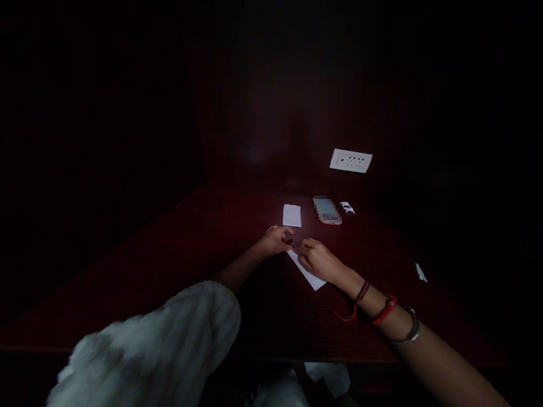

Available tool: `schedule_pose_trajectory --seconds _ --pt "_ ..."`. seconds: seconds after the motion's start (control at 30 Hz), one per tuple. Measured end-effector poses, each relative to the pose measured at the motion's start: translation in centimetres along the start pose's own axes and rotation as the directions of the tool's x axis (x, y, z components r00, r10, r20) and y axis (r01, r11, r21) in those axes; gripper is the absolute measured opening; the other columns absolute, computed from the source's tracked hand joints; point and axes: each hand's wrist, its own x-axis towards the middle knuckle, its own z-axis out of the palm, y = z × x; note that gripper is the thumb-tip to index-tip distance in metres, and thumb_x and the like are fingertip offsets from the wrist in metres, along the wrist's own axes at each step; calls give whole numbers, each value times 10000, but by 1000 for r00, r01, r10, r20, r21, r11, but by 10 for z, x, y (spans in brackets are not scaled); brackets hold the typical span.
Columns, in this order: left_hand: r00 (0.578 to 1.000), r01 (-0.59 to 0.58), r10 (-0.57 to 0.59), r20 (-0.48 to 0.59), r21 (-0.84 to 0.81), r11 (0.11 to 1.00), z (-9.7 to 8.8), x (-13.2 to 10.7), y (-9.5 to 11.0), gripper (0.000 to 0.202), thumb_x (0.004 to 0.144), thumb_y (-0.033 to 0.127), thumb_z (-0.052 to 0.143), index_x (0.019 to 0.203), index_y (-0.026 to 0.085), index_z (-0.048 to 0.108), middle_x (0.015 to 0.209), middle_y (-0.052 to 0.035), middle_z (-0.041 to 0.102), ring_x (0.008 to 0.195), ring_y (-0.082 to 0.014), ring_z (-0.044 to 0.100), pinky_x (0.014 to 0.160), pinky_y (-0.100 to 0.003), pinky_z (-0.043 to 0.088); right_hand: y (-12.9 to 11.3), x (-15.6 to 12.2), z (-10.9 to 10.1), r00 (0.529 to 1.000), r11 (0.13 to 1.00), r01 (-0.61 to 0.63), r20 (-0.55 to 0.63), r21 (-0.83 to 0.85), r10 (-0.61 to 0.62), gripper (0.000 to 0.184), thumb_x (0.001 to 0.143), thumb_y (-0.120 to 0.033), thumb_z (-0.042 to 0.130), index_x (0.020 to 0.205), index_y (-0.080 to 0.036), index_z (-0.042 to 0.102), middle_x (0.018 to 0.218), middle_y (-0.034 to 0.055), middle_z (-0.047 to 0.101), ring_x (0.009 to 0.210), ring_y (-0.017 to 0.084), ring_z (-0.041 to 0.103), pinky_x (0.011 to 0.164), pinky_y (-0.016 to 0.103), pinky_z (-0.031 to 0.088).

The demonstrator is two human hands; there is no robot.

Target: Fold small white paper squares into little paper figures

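A folded piece of white paper (313,277) lies on the dark red table, one corner pointing toward me. My right hand (319,261) is over its right side, fingers bent and closed down on the paper. At the paper's far left corner is my left hand (275,241). Its thumb touches that corner while the forefinger stretches out apart from it, leaving a gap between them. Part of the paper is hidden beneath my right hand.
Beyond my hands lies a small white paper rectangle (292,216). To its right are a phone (327,211) with a blurred screen and torn paper scraps (348,207). Another scrap (421,272) rests far right. A white socket plate (350,161) is on the back wall. Surroundings are very dark.
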Motion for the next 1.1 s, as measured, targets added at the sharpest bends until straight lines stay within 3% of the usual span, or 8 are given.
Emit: schedule_pose_trajectory --seconds 0.17,0.33,0.63,1.1 --pt "1000 26 -25 15 -13 1000 0 0 1 407 515 170 614 915 208 550 740 7 431 719 -117 432 659 -201 372 -5 1 -4 998 992 -13 65 -125 21 235 786 -214 366 937 -139 530 778 62 472 768 152 406 695 283 303" --pt "1000 24 -24 14 -30 999 0 2 0 404 510 172 618 908 198 553 735 2 434 721 -123 433 662 -208 371 -8 -1 -10 996 981 -9 83 -193 25 243 808 -216 327 809 -134 556 786 68 486 775 154 398 699 304 259" --pt "999 47 -46 19 -55 997 3 4 -5 404 494 179 625 891 207 555 749 3 422 724 -121 424 665 -213 374 -6 -6 -24 985 971 -29 158 -237 68 258 781 -213 350 673 -123 566 752 71 533 770 172 442 695 316 250" --pt "997 57 -53 53 -81 995 -1 3 -4 402 504 123 599 897 192 552 754 0 445 711 -115 427 629 -199 376 -5 -19 -39 942 953 -144 257 -267 215 221 743 -209 377 710 -136 583 765 94 576 798 183 502 752 327 277"
